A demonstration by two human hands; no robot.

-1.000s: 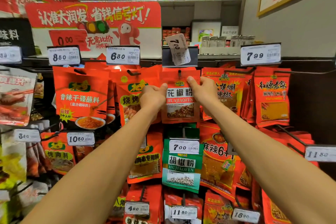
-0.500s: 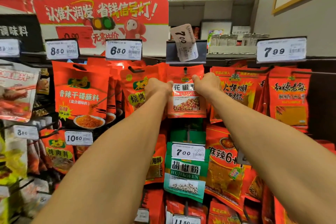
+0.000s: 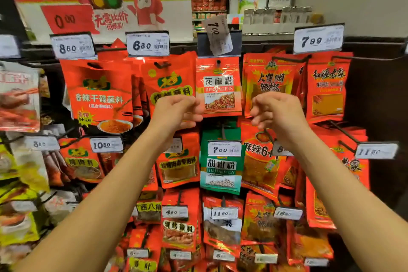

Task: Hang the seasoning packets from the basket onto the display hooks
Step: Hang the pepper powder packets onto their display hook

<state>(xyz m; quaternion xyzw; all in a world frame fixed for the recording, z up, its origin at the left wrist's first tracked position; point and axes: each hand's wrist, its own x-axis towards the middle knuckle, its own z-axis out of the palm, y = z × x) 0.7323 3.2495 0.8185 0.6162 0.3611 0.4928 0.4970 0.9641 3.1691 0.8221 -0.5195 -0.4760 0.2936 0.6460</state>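
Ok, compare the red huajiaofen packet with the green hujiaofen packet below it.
The red huajiaofen packet hangs on the top row, its 7.00 tag flipped up above it. The green hujiaofen packet hangs one row lower, its tag covering its top. Both show a white name band over a picture window.

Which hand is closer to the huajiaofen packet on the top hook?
Left. The left hand is at the lower left corner of the huajiaofen packet, apparently touching it. The right hand is clear of its right edge.
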